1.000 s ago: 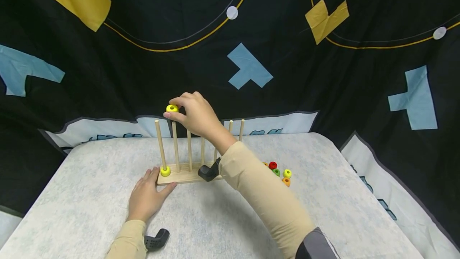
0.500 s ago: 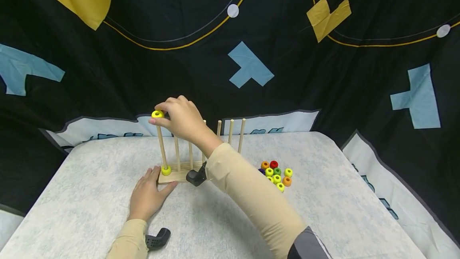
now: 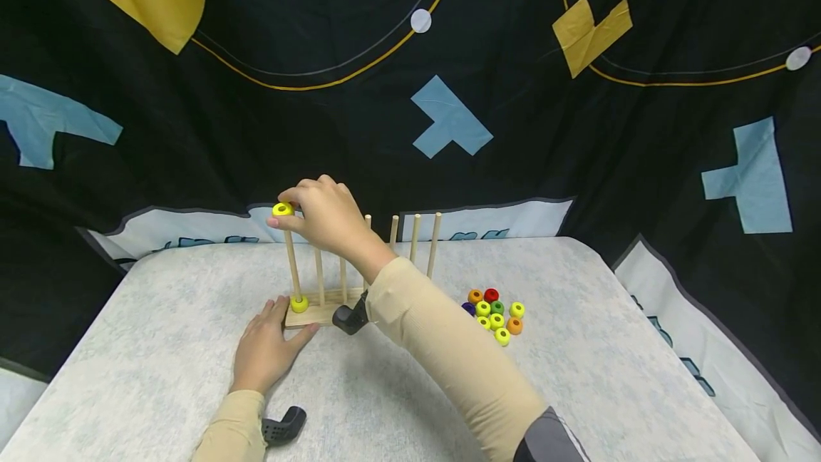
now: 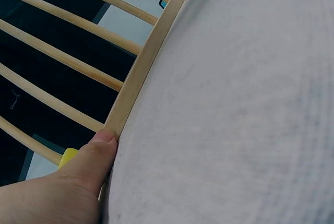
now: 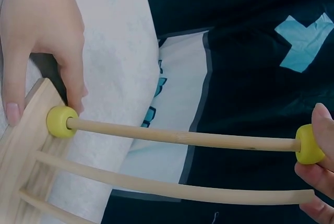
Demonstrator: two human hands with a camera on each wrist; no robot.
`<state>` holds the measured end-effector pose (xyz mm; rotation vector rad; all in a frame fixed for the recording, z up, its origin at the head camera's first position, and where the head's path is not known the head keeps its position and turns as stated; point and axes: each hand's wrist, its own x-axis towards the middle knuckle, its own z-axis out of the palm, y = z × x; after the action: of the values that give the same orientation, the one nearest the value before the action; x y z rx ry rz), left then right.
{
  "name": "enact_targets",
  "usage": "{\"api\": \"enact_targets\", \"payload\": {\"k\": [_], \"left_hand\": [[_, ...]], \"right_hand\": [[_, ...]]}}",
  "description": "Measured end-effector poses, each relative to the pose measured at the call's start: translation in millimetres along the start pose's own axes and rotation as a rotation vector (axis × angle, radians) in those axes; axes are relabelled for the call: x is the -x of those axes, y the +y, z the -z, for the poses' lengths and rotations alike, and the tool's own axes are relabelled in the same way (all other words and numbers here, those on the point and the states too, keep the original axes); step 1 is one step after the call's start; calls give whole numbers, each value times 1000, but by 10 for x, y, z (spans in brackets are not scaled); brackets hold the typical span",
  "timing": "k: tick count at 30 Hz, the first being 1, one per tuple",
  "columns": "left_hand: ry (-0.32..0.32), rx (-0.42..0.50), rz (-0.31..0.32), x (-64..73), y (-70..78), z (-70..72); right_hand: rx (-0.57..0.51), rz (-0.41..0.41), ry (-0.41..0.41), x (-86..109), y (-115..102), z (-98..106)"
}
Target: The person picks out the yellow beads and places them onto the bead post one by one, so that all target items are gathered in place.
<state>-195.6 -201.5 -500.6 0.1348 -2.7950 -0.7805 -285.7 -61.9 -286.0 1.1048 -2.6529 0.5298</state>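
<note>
At the left end of a wooden peg stand (image 3: 313, 315), my left hand (image 3: 263, 355) grips the base, thumb along the front edge and fingers at the far side. My right hand (image 3: 336, 223) pinches a yellow bead (image 3: 283, 210) between thumb and fingers at the top of the leftmost peg (image 3: 293, 262). In the right wrist view the peg's tip sits inside that bead's hole. Another yellow bead (image 5: 58, 121) rests at the foot of the same peg. The right forearm hides part of the stand in the head view.
Right of the stand lies a loose group of beads: several yellow ones (image 3: 502, 336), orange ones (image 3: 514, 326), a red one (image 3: 491, 295), a green one (image 3: 497, 308) and a dark blue one (image 3: 469, 308). A black patterned cloth (image 3: 359, 141) hangs behind the table (image 3: 160, 348).
My right hand has moved left and slightly down, bringing the yellow bead from above the pegs onto the leftmost peg's tip. The left hand stays on the base.
</note>
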Motion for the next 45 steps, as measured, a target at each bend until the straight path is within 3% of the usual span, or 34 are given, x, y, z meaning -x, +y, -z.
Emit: {"api": "enact_targets", "payload": {"k": [31,45], "left_hand": [[-7,7,7,-1,5,2],[-5,20,9,10,5,6]], "right_hand": [[-2,-18,-12,21,12,-20],[24,1,26,43,71,49]]}}
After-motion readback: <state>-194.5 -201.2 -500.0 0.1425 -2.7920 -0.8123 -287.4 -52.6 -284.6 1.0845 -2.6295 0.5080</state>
